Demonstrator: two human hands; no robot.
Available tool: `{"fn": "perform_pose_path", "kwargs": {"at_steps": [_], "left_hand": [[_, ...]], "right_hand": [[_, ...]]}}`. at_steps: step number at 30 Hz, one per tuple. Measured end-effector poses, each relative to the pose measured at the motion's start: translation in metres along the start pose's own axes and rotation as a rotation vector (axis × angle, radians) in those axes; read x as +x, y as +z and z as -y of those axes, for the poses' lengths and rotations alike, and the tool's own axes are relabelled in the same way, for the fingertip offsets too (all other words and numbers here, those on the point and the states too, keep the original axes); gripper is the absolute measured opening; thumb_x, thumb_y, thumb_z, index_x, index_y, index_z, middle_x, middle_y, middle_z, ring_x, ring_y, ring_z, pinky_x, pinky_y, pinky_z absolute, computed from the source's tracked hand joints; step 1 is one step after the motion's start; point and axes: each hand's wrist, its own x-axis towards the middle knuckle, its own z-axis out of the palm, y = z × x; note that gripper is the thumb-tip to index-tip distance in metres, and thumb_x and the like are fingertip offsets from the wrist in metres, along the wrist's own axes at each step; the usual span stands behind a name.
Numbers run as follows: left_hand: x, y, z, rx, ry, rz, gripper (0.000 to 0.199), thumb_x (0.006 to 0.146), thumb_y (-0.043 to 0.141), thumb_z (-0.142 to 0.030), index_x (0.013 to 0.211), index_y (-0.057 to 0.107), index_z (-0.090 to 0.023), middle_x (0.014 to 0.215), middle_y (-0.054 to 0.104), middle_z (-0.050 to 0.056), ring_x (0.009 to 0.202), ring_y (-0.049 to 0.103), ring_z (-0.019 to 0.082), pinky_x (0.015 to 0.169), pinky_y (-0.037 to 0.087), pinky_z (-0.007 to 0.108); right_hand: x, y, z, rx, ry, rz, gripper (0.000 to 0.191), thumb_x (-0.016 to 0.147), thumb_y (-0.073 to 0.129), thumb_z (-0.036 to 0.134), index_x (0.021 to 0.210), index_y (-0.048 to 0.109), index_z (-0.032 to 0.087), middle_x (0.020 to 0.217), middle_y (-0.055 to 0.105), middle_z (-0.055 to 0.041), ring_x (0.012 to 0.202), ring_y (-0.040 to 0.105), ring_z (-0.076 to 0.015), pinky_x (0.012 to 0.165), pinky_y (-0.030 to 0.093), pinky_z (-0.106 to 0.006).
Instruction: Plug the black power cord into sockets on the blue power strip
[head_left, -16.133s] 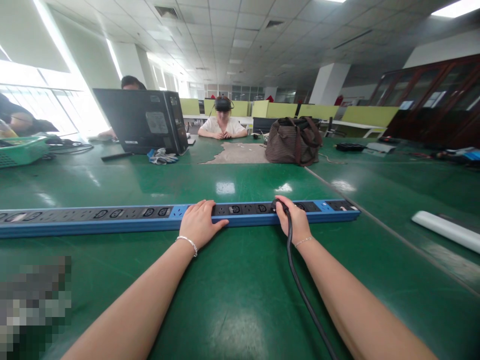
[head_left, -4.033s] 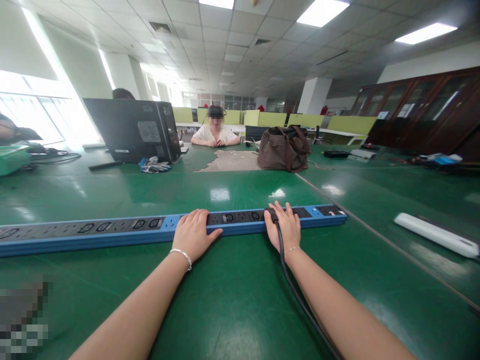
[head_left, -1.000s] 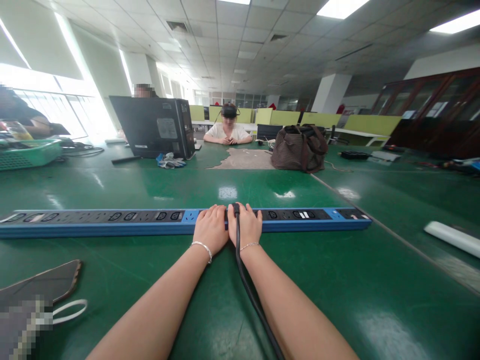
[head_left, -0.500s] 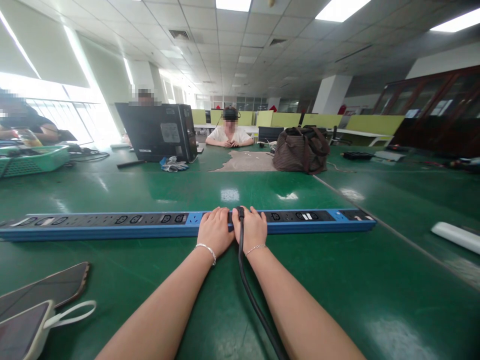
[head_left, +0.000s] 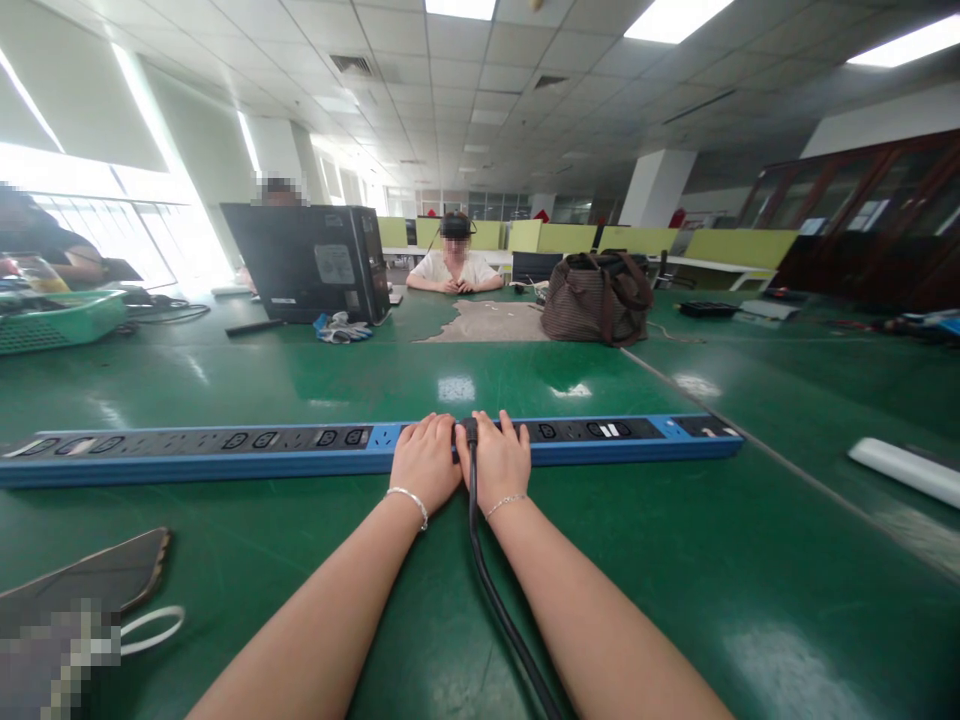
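Note:
A long blue power strip (head_left: 442,462) with black sockets lies across the green table in front of me. My left hand (head_left: 425,462) rests over its middle, fingers together across the top and tips at the far edge, gripping the strip. Close beside it, my right hand (head_left: 501,460) has a black plug (head_left: 471,430) between thumb and index finger, with the other fingers spread on the strip. The plug is at the strip's top face; the socket under it is hidden. Its black cord (head_left: 491,590) runs toward me between my forearms.
A phone (head_left: 97,575) and a white loop (head_left: 154,628) lie at the near left. Farther back are a green basket (head_left: 64,320), a black computer case (head_left: 300,265), gloves (head_left: 341,328) and a brown bag (head_left: 596,300). A white bar (head_left: 907,470) lies right. Other people sit beyond.
The view has shifted slightly, so everything sits a little farther left. Both hands stay on the strip, and the plug stays between the right thumb and index finger.

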Motion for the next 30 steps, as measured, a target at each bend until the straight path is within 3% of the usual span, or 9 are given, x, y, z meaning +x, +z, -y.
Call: {"fn": "perform_pose_path", "kwargs": {"at_steps": [10, 15, 18, 24, 30], "left_hand": [[0.000, -0.002, 0.000, -0.006, -0.012, 0.005, 0.043, 0.087, 0.037, -0.026, 0.126, 0.049, -0.013, 0.118, 0.063, 0.012, 0.119, 0.050, 0.024, 0.099, 0.036, 0.039], [-0.003, -0.011, -0.004, -0.126, 0.075, 0.064, 0.056, 0.083, 0.044, -0.025, 0.138, 0.035, -0.021, 0.135, 0.052, 0.007, 0.122, 0.049, 0.020, 0.101, 0.036, 0.037], [-0.002, -0.014, -0.006, -0.180, 0.106, 0.085, 0.053, 0.082, 0.045, -0.024, 0.135, 0.039, -0.025, 0.139, 0.047, 0.004, 0.124, 0.046, 0.019, 0.102, 0.036, 0.037], [0.002, -0.021, -0.010, -0.148, 0.064, 0.052, 0.042, 0.083, 0.045, -0.022, 0.125, 0.052, -0.027, 0.126, 0.060, 0.001, 0.122, 0.049, 0.019, 0.101, 0.037, 0.037], [0.006, -0.025, -0.012, -0.101, 0.059, 0.051, 0.036, 0.085, 0.049, -0.037, 0.119, 0.055, -0.028, 0.122, 0.063, 0.002, 0.112, 0.057, 0.020, 0.097, 0.040, 0.038]], "right_hand": [[0.004, -0.006, -0.003, -0.017, -0.027, 0.052, 0.044, 0.091, 0.035, 0.043, 0.121, 0.059, 0.021, 0.124, 0.061, -0.0057, 0.126, 0.042, -0.0306, 0.105, 0.021, -0.052], [0.006, -0.017, -0.017, 0.026, -0.118, 0.164, 0.043, 0.088, 0.042, 0.035, 0.128, 0.053, 0.024, 0.132, 0.055, -0.0009, 0.127, 0.042, -0.0260, 0.105, 0.027, -0.045], [0.006, -0.021, -0.023, 0.026, -0.148, 0.194, 0.045, 0.087, 0.042, 0.033, 0.129, 0.052, 0.023, 0.134, 0.053, -0.0005, 0.128, 0.041, -0.0242, 0.106, 0.027, -0.041], [0.007, -0.022, -0.029, 0.034, -0.205, 0.219, 0.047, 0.088, 0.041, 0.033, 0.133, 0.049, 0.023, 0.135, 0.052, -0.0016, 0.129, 0.040, -0.0252, 0.107, 0.029, -0.042], [0.011, -0.030, -0.055, 0.010, -0.439, 0.336, 0.056, 0.084, 0.048, 0.028, 0.139, 0.041, 0.017, 0.141, 0.044, -0.0045, 0.132, 0.037, -0.0237, 0.109, 0.028, -0.039]]}}
